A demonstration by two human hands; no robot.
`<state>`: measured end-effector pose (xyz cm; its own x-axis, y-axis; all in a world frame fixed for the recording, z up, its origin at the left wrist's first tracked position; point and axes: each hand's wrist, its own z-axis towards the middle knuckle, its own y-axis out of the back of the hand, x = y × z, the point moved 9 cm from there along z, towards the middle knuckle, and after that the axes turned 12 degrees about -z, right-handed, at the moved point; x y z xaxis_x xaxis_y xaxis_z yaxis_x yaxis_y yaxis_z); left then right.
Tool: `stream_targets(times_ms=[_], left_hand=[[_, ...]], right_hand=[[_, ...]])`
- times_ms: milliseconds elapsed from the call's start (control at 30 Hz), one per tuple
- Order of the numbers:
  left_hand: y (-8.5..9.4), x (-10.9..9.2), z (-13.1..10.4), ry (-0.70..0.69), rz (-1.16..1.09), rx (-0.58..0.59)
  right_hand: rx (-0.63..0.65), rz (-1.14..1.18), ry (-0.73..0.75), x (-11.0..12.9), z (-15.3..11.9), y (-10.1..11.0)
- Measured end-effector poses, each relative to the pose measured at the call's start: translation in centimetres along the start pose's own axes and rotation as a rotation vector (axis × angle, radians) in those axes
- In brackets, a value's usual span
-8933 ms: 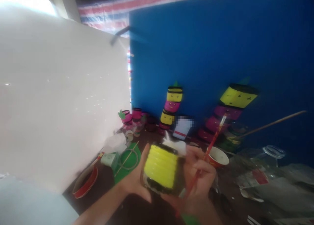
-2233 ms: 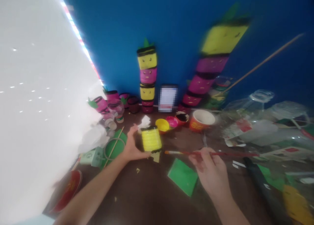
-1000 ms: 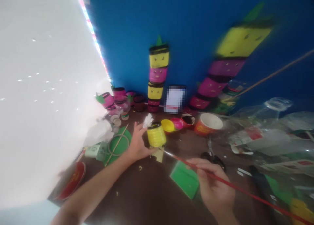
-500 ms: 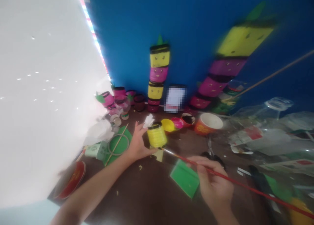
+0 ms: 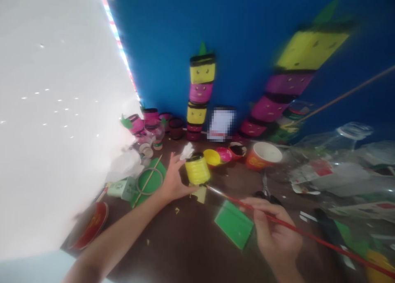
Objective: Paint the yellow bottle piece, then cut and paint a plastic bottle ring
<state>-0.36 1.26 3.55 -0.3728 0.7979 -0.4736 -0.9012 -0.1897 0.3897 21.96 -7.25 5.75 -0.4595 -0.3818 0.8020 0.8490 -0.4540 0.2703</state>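
Note:
My left hand (image 5: pixel 176 180) is closed on a yellow painted jar (image 5: pixel 197 170) with a black rim, gripping it from its left side with the thumb along the lower edge. A white crumpled tissue (image 5: pixel 187 151) shows by its fingertips. My right hand (image 5: pixel 273 229) holds a long red paintbrush (image 5: pixel 247 205), its fingers pinched around the handle. The brush tip meets the jar's dark lower edge, close to my left thumb. Below the jar lies a pale yellowish scrap (image 5: pixel 201 194).
A green sheet (image 5: pixel 234 224) lies between my hands. Behind the jar stand a yellow paint cup (image 5: pixel 211 156), a pink cup (image 5: pixel 224 154) and a large paper cup (image 5: pixel 265 154). Scissors (image 5: pixel 266 188) and clear plastic bottles (image 5: pixel 339 163) are at right. Stacked painted jars (image 5: pixel 200 93) stand against the wall.
My right hand and the brush have shifted slightly to the right and down. The brush tip has moved a little right along the jar's lower edge; my left hand keeps its hold.

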Motion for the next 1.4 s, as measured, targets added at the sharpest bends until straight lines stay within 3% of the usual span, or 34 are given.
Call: stream_targets(times_ms=[133, 333, 500, 733, 1200, 1400], left_hand=[[0.1, 0.0, 0.0, 0.001, 0.017, -0.014], [0.0, 0.2, 0.0, 0.035, 0.055, 0.002], [0.1, 0.3, -0.3, 0.048, 0.109, -0.002], [0.1, -0.5, -0.3, -0.013, 0.152, -0.019], [-0.2, -0.7, -0.2, -0.027, 0.176, 0.018], [-0.1, -0.4, -0.3, -0.012, 0.151, -0.001]], right_hand=[[0.019, 0.002, 0.023, 0.3, 0.1, -0.1], [-0.092, 0.035, -0.067, -1.4, -0.4, 1.7], [0.003, 0.083, -0.151, -1.8, -0.6, 0.5], [-0.012, -0.022, -0.265, -1.8, -1.0, -0.6], [-0.008, -0.067, -0.168, -1.1, -1.1, -1.1], [-0.045, -0.075, -0.195, -1.5, -1.2, -0.5]])
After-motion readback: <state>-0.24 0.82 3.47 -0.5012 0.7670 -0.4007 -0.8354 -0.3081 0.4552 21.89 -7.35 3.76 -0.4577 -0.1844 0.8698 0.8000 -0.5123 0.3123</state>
